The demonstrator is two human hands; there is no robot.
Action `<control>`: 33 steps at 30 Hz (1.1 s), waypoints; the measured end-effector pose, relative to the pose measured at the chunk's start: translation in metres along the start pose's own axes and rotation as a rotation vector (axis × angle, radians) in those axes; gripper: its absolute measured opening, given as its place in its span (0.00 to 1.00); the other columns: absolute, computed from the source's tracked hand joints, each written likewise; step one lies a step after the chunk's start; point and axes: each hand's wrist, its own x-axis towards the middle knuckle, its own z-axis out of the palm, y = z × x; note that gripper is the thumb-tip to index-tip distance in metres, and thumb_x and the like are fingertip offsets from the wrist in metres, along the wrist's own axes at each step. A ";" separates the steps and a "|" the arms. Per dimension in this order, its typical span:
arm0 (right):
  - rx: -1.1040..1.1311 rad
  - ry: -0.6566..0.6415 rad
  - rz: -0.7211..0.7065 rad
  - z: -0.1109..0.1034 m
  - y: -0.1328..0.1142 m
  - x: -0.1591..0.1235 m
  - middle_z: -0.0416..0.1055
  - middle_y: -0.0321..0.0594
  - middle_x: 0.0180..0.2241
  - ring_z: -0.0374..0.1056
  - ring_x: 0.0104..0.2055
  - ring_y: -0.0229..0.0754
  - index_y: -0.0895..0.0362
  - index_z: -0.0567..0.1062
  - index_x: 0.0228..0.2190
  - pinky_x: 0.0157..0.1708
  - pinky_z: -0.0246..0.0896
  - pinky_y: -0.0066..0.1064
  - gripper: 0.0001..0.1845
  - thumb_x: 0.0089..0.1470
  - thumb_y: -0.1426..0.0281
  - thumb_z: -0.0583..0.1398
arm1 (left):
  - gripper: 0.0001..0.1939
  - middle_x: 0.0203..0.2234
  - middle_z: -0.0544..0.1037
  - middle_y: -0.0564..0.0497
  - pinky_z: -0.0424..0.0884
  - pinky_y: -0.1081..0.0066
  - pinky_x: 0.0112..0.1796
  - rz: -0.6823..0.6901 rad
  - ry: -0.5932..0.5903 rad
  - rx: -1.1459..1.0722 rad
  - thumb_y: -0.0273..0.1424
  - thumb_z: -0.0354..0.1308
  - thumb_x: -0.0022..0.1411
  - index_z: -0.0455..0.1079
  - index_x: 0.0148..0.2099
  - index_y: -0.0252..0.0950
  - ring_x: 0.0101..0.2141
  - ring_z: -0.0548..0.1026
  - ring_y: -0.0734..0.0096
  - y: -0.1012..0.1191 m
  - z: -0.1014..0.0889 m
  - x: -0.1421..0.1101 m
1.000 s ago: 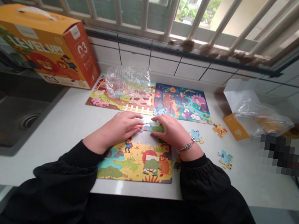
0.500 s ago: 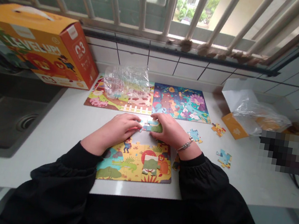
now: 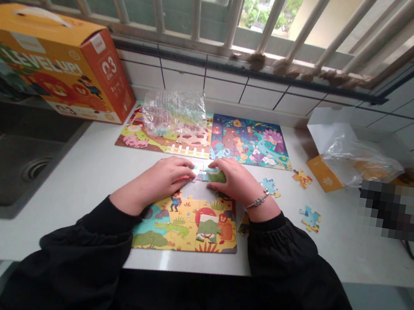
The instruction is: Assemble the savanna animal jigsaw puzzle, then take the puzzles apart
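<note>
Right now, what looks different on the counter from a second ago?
Hardly anything: the whole view shifted slightly. The right hand still holds the blue-and-green piece, with the left hand facing it; nothing was visibly taken up or let go. The lion puzzle, clear wrap and orange box stayed put.

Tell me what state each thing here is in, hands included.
Left hand: curled, fingertips at a pale piece, grip unclear
Right hand: pinching a green-and-blue piece
Front puzzle: partly assembled, loose green piece on top
Farm puzzle: partly covered
Clear plastic: crumpled
Night-forest puzzle: assembled
Orange box: upright, top closed
White-and-orange box: open
Loose pieces at right: off the puzzles
</note>
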 end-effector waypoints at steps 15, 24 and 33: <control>0.025 -0.004 -0.020 0.005 0.003 -0.002 0.79 0.50 0.55 0.76 0.58 0.55 0.53 0.86 0.47 0.62 0.73 0.52 0.14 0.60 0.67 0.77 | 0.12 0.58 0.83 0.41 0.79 0.49 0.58 -0.005 -0.006 -0.023 0.32 0.59 0.78 0.85 0.52 0.41 0.56 0.82 0.51 0.000 -0.001 0.000; 0.014 0.346 0.108 -0.015 -0.001 -0.006 0.81 0.45 0.43 0.77 0.47 0.51 0.52 0.81 0.44 0.51 0.73 0.45 0.09 0.74 0.66 0.59 | 0.13 0.52 0.86 0.45 0.76 0.52 0.61 -0.393 0.451 -0.154 0.32 0.56 0.76 0.80 0.56 0.41 0.55 0.82 0.53 0.001 -0.024 -0.005; 0.125 0.789 0.475 -0.024 0.005 -0.012 0.78 0.38 0.29 0.72 0.29 0.43 0.52 0.80 0.43 0.34 0.64 0.37 0.14 0.74 0.60 0.57 | 0.10 0.45 0.84 0.47 0.78 0.69 0.42 -0.712 0.934 -0.754 0.38 0.57 0.75 0.77 0.49 0.40 0.41 0.82 0.67 -0.018 -0.020 -0.001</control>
